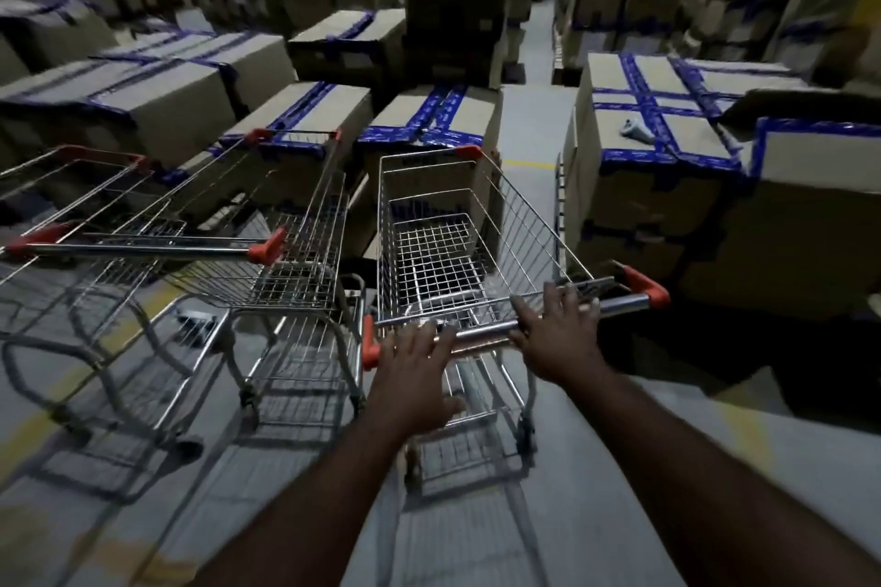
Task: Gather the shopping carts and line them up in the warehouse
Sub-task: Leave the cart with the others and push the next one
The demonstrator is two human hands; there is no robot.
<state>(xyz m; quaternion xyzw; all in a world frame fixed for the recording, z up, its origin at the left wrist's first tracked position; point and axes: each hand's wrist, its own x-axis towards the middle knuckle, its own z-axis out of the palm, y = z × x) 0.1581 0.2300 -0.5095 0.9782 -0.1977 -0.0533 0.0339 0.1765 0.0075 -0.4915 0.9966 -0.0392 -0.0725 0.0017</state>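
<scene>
Shopping cart (457,243), wire basket empty, orange-capped chrome handle bar (481,336), is stood on the grey floor (643,467) at centre, nose toward taped cardboard boxes (429,124). The bar is met by the left hand (414,357) and right hand (558,329), fingers laid over it loosely spread rather than wrapped tight. Two further carts (267,224) are parked just beside, on the left. Larger stacked boxes (667,167) are ranged on the right.

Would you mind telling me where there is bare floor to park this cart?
Bare floor runs ahead between the middle boxes and the right stack. Left is crowded: parked carts sit close beside the held cart, both hands at its handle.
</scene>
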